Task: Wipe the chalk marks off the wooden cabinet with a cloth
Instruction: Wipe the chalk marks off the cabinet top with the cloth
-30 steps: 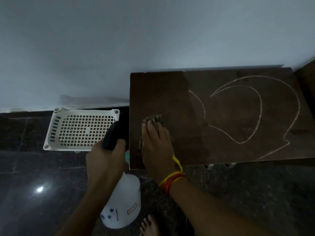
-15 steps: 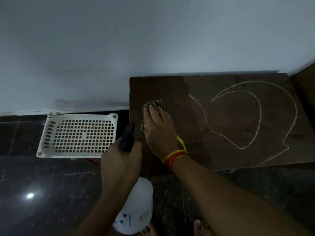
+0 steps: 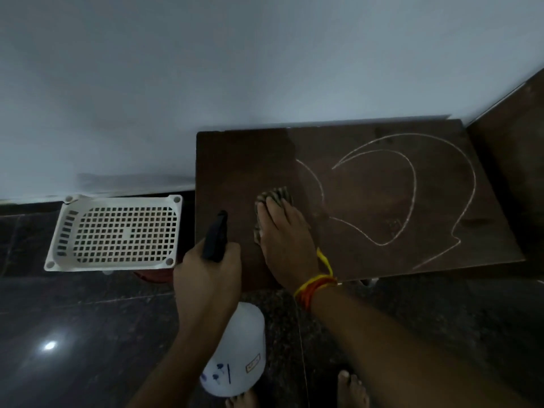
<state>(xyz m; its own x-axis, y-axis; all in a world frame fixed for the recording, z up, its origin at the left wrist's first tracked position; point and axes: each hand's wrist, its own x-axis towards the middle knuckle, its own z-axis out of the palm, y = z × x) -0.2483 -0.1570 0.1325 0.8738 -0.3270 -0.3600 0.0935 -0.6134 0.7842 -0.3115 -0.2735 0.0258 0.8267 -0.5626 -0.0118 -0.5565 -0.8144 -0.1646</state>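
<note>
Most of the cloth [image 3: 273,201] under the right hand [image 3: 287,245]; bottle label [image 3: 253,368] unreadable.

One cloth [image 3: 273,207], one bottle [image 3: 235,357], one basket [image 3: 117,231]

Bare arms; yellow-orange thread band [image 3: 316,285] circles the right wrist.

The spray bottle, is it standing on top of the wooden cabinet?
No, the left hand holds the spray bottle in the air in front of the cabinet, over the dark floor.
</note>
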